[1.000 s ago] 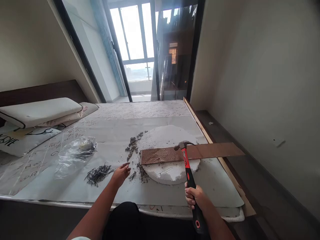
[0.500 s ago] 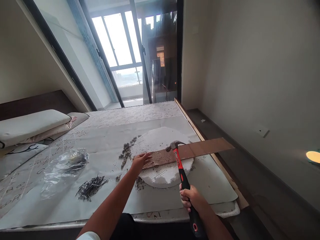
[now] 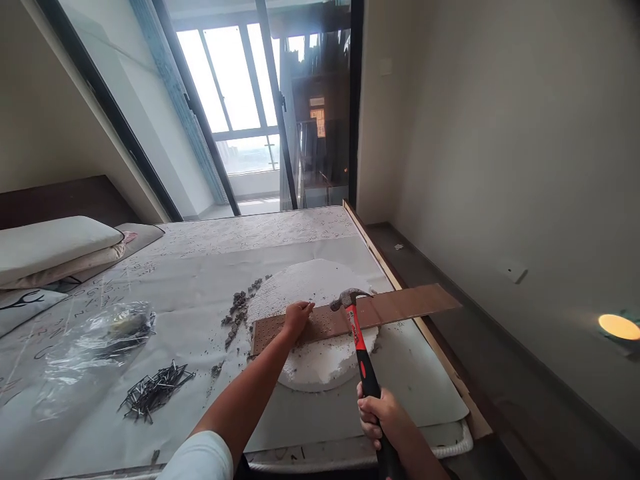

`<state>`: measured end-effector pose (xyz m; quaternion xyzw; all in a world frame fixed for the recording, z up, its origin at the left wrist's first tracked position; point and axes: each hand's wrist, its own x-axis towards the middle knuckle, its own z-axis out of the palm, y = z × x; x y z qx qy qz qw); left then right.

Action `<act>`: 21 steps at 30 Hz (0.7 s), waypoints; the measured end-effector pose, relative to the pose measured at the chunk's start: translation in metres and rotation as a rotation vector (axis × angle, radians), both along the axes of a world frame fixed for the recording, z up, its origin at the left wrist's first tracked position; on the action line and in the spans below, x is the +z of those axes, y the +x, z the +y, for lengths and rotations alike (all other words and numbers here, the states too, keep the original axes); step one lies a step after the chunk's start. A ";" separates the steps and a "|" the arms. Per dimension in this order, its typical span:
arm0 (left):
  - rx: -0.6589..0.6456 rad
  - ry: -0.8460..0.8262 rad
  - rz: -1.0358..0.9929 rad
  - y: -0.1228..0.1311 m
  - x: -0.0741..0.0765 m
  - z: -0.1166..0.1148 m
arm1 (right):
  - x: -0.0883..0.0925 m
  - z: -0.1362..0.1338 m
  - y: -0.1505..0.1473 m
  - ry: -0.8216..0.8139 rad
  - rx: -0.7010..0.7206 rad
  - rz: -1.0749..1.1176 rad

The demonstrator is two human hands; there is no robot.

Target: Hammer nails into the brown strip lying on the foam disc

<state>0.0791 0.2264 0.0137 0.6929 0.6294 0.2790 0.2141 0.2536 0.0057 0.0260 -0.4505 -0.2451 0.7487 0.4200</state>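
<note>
- Your left hand [image 3: 297,317] bunches over the crosswise board [image 3: 390,309]; whether it pinches anything, I cannot tell.
- Your right hand [image 3: 383,412] grips the hammer [image 3: 363,352], its head just rightward.

The right hand [image 3: 378,415] grips a red-and-black hammer [image 3: 367,373], its head above a brown board [image 3: 395,307] lying across a white disc [image 3: 320,367]. The left hand [image 3: 297,319] is over the board, fingertips together. Nails [image 3: 156,392] lie heaped near a clear plastic bag [image 3: 95,343].
</note>
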 end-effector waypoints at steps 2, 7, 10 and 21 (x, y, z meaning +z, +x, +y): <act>-0.001 0.002 0.000 0.000 -0.002 0.002 | 0.002 0.000 0.001 -0.003 0.016 -0.010; -0.030 0.031 0.017 0.001 -0.005 0.003 | 0.008 0.000 0.000 -0.030 0.033 -0.040; -0.027 0.045 0.033 0.000 -0.005 0.002 | 0.009 0.001 -0.001 -0.025 0.044 -0.032; -0.007 0.045 0.009 0.000 -0.010 0.001 | 0.005 0.000 -0.005 -0.047 0.044 -0.050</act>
